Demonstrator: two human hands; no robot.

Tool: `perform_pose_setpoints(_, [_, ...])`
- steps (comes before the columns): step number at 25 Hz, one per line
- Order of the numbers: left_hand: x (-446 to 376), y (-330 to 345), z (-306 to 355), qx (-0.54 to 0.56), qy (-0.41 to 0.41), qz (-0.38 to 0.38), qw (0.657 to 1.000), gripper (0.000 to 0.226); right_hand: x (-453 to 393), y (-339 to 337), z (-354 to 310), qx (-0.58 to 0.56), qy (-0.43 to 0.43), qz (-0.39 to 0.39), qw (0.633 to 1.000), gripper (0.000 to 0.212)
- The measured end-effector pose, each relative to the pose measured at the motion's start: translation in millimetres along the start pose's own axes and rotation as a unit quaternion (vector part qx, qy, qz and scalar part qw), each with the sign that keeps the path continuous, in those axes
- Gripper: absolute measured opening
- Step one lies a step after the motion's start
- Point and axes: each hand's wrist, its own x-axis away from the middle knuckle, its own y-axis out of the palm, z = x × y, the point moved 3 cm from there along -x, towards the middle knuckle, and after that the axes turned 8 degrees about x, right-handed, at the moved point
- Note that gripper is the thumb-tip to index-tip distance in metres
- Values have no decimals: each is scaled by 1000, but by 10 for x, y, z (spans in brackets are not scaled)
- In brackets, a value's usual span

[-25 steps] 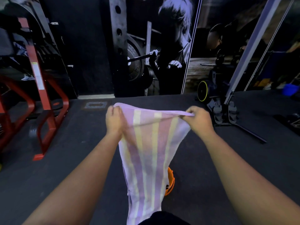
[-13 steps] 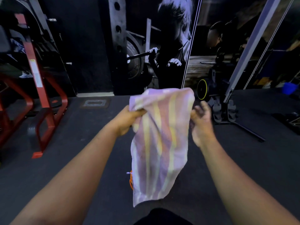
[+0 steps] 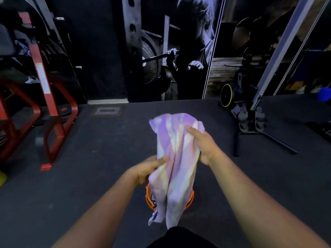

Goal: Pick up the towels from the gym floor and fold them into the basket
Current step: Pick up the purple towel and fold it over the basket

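Observation:
A purple towel with pale yellow stripes (image 3: 174, 158) hangs doubled over in front of me, its lower ends dangling near my knee. My right hand (image 3: 203, 145) grips its upper right side, fingers curled over the cloth. Lower down, my left hand (image 3: 148, 170) holds the towel's left edge at mid-height, blurred by motion. Directly under the towel stands an orange basket (image 3: 149, 198) on the dark floor, mostly hidden behind the cloth; only parts of its rim show on both sides.
A red steel rack (image 3: 52, 111) stands on the left. A machine base with a yellow-rimmed wheel (image 3: 226, 95) and a grey slanted post (image 3: 275, 56) occupy the right. A wall mural rises behind. The dark rubber floor (image 3: 100, 158) spreads around the basket.
The towel, first stretched wide between both hands, has been folded over. My left hand dropped down to its middle and my right hand closed on the top; the towel now hangs over the basket.

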Motion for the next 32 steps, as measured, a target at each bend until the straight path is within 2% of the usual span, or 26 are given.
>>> perform_pose_setpoints(2, [-11, 30, -195, 10, -3, -9, 1000, 60, -107, -37, -36, 29, 31, 41, 998, 35])
perform_pose_setpoints(5, [-62, 16, -98, 48, 70, 112, 990, 24, -205, -150, -45, 19, 57, 72, 996, 34])
perform_pose_setpoints(7, [-86, -44, 12, 75, 104, 173, 977, 17, -185, -215, 64, 21, 63, 38, 997, 37])
perform_pose_setpoints(8, [-99, -76, 76, 91, 117, 187, 971, 16, -127, -220, 163, 64, 77, 10, 995, 39])
perform_pose_setpoints(11, [-122, -125, 268, 96, 147, 215, 961, 18, 53, -232, 559, 237, 148, -54, 959, 68])
perform_pose_setpoints(12, [-148, -125, 307, 87, 147, 207, 963, 23, 88, -198, 643, 264, 144, -68, 951, 63])
perform_pose_setpoints(14, [-200, -153, 332, 55, 148, 177, 972, 39, 76, -109, 713, 297, 86, -67, 949, 38])
perform_pose_setpoints(17, [-194, -193, 383, -1, 163, 140, 977, 60, -36, -109, 796, 333, -1, 28, 943, 36])
perform_pose_setpoints(19, [-127, -179, 455, -32, 165, 126, 978, 64, -136, -266, 832, 310, -28, 93, 946, 30])
perform_pose_setpoints(20, [-92, -190, 518, -43, 166, 133, 976, 61, -159, -356, 804, 261, -17, 118, 958, 26])
perform_pose_setpoints(23, [-31, -437, 791, 5, 196, 209, 958, 34, -157, -558, 620, 88, 36, 170, 981, 11])
perform_pose_setpoints(25, [-14, -568, 864, 116, 205, 170, 957, 21, -186, -576, 507, 32, 63, 135, 988, 15])
perform_pose_setpoints(26, [-10, -595, 791, 140, 191, 135, 962, 27, -211, -537, 444, 15, 57, 110, 992, 16])
perform_pose_setpoints(28, [-5, -626, 407, 31, 89, 117, 989, 54, -258, -446, 301, -16, 17, 100, 995, 22])
perform_pose_setpoints(29, [20, -631, 222, -47, 48, 124, 990, 55, -287, -446, 260, -31, -4, 111, 993, 23])
perform_pose_setpoints(30, [48, -632, 160, -85, 39, 143, 985, 47, -312, -489, 238, -50, -22, 113, 992, 23])
perform_pose_setpoints(32, [28, -655, 312, -32, 85, 186, 978, 34, -343, -622, 323, -37, -14, 54, 998, 37])
